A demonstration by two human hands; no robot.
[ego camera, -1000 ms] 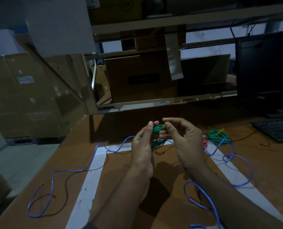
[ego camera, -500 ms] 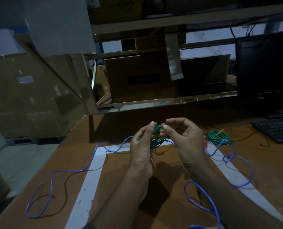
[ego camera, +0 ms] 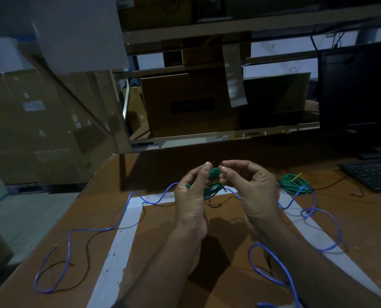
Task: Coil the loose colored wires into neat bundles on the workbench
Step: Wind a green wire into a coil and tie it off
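A: A small green wire bundle (ego camera: 213, 185) is being held above the workbench (ego camera: 185, 252), between the two hands. The left hand (ego camera: 193, 196) is curled round its left side, thumb up by the top loops.

B: And the right hand (ego camera: 250, 187) is closed in a pinch at the bundle's upper right, fingertips (ego camera: 224, 169) pressed together on what looks like a thin dark end; exactly what is pinched cannot be made out in this dim light.

A: A second green coil (ego camera: 294, 183) is seen lying flat on the bench to the right, near the keyboard (ego camera: 376, 174), with a yellow tip showing at its top.

B: The long blue wire (ego camera: 109, 228) is left loose, trailing across the white tape outline (ego camera: 120, 245) from the left edge, behind the hands, and looping round on the right. A thin black wire (ego camera: 89, 247) is laid beside it on the left.
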